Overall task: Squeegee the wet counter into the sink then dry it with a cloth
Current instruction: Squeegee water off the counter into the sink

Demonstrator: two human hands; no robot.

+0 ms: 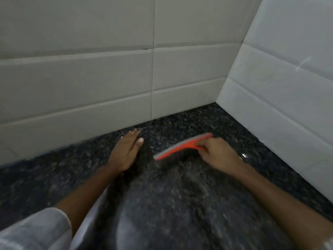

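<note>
Squeegee at work in the tiled corner, sink and cloth out of view.

Across the top of the frame I see the pale tile wall [75, 73], glossy and ribbed with grout lines, folding into a corner at the upper right; beneath it the dark speckled granite table [180, 204] fills the lower half, shiny with blurred wet streaks. My left hand [124, 152] lies flat at centre left, fingers [132, 135] spread, holding nothing. At centre right my right hand [219, 154] has its fingers curled round the handle of the orange plastic squeegee [182, 147], whose long, slightly curved blade touches the stone just beside it. I judge that a tilted blade would leave streaks, water could pool along the wall joint, and the braced palm might slip on wet granite.
</note>
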